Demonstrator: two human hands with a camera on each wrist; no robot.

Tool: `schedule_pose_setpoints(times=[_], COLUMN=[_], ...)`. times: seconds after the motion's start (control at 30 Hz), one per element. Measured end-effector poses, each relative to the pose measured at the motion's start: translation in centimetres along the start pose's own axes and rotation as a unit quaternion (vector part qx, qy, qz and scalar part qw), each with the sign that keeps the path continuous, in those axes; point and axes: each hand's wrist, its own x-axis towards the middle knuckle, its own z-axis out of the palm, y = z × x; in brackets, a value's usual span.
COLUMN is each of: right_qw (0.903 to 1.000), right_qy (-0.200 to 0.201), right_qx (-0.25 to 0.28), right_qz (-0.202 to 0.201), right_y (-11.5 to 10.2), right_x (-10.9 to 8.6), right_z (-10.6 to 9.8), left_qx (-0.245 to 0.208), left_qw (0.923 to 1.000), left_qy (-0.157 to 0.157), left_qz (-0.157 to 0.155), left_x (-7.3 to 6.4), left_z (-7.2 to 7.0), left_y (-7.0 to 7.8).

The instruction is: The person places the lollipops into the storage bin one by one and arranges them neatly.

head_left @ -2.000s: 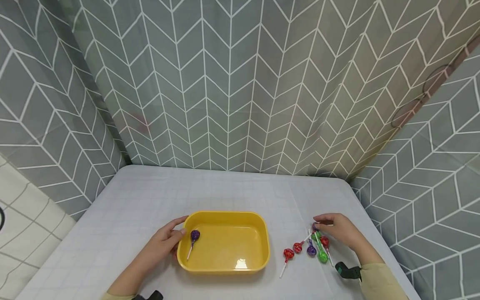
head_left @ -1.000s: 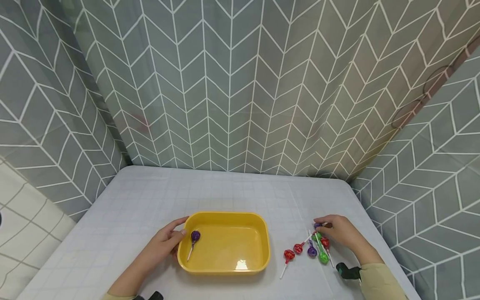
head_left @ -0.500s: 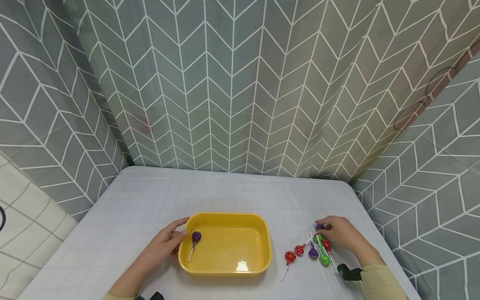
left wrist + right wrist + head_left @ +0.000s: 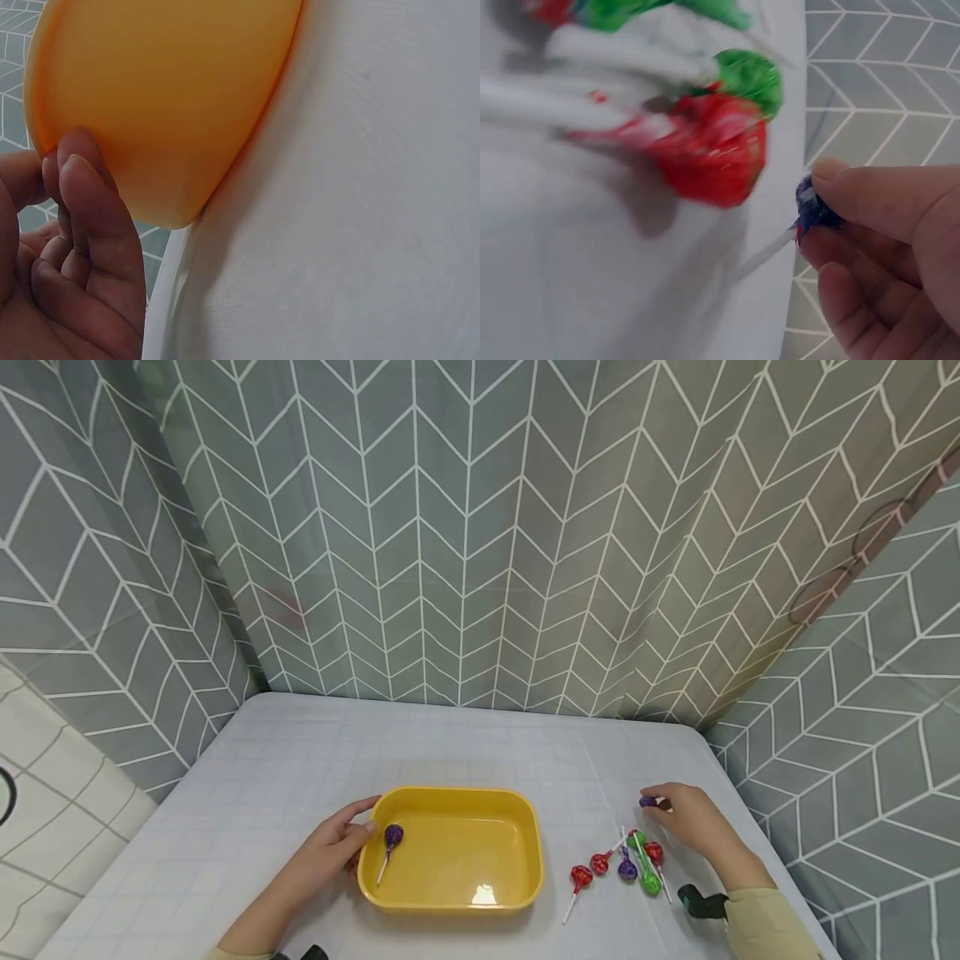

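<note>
My left hand (image 4: 330, 843) grips the left end of a yellow tray (image 4: 457, 900), thumb and fingers at its rim. In the left wrist view the fingertips (image 4: 86, 172) press close against the tray wall (image 4: 172, 112). One purple lollipop (image 4: 393, 837) lies inside the tray at the left. Off to the right, my right hand (image 4: 693, 822) pinches another purple lollipop (image 4: 814, 206) by its wrapped head, with the white stick pointing away from the fingers. That hand is just beyond a loose group of lollipops on the table, among them a red one (image 4: 716, 150) and a green one (image 4: 649, 882).
Between tray and right hand lie two red lollipops, one nearer (image 4: 581, 878) and one farther (image 4: 599, 863), beside a purple one (image 4: 627, 868). Another red lollipop (image 4: 654, 852) sits at the group's right. A white cloth covers the table (image 4: 450, 735); patterned grey curtains (image 4: 480, 568) surround it.
My right hand has drawn the purple lollipop up and away from the group, slightly to the right and farther back. The left hand keeps its grip on the tray.
</note>
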Motion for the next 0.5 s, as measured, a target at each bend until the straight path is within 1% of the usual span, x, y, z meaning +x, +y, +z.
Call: schedule_pose_setpoints(times=[0.1, 0.2, 0.37, 0.5], right_qw=[0.9997, 0.9987, 0.9965, 0.9942], right_qy=[0.022, 0.036, 0.039, 0.040], right_qx=[0.015, 0.037, 0.074, 0.099], right_qz=[-0.002, -0.002, 0.002, -0.011], right_y=[-0.5, -1.3, -2.9, -4.2], right_x=[0.3, 0.7, 0.8, 0.8], right_z=[-0.5, -0.9, -1.3, -1.5], left_qx=[0.001, 0.000, -0.005, -0.004], left_qw=[1.0000, 1.0000, 1.0000, 1.0000], left_qy=[0.001, 0.005, 0.000, -0.006], left_qz=[0.005, 0.003, -0.001, 0.002], left_x=[0.1, 0.2, 0.2, 0.1], left_z=[-0.1, -0.1, -0.2, -0.3], left_y=[0.1, 0.1, -0.3, -0.6])
